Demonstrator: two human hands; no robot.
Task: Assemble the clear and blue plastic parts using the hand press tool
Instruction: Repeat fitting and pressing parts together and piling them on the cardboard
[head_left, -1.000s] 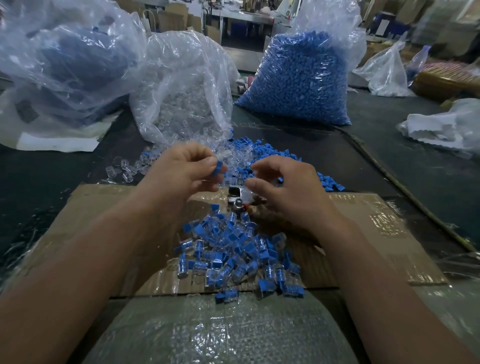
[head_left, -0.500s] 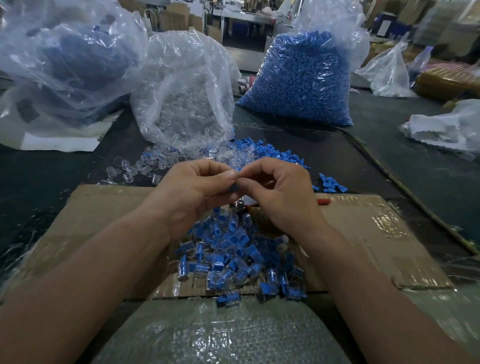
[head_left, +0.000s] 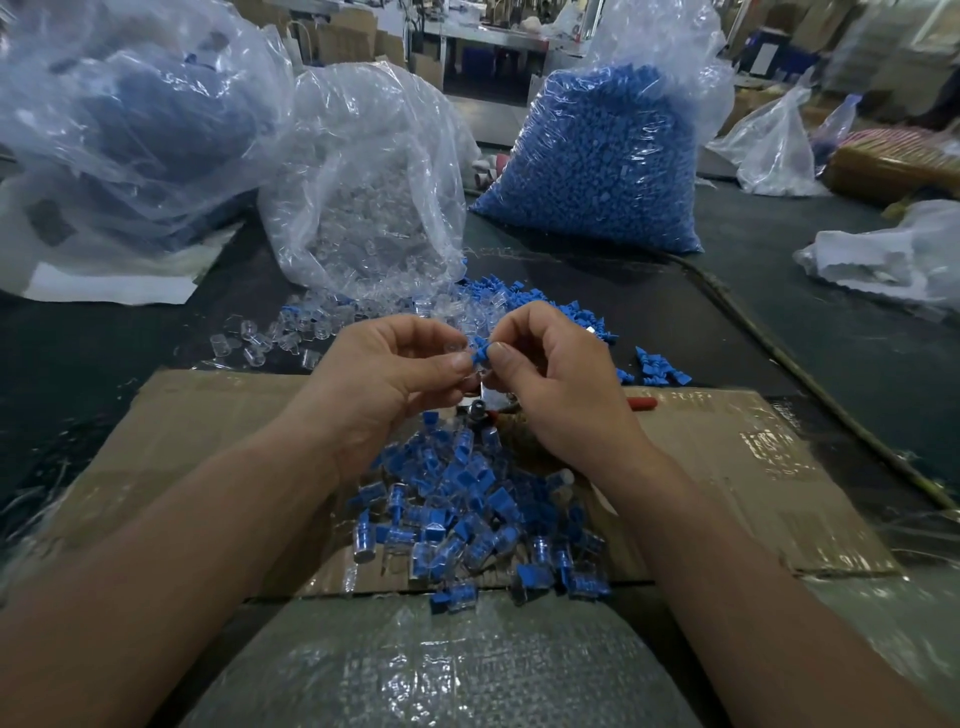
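My left hand (head_left: 395, 379) pinches a small clear plastic shell (head_left: 456, 347); my right hand (head_left: 556, 384) pinches a small blue plastic plug (head_left: 480, 354) against it, above the metal hand press tool (head_left: 480, 410) and the heap of assembled blue-and-clear pieces (head_left: 467, 514).

No words, numbers, labels or brand marks can be read anywhere in view. Faint pale marks on the dark table (head_left: 524, 260), toward twelve o'clock, are too blurred to make out.
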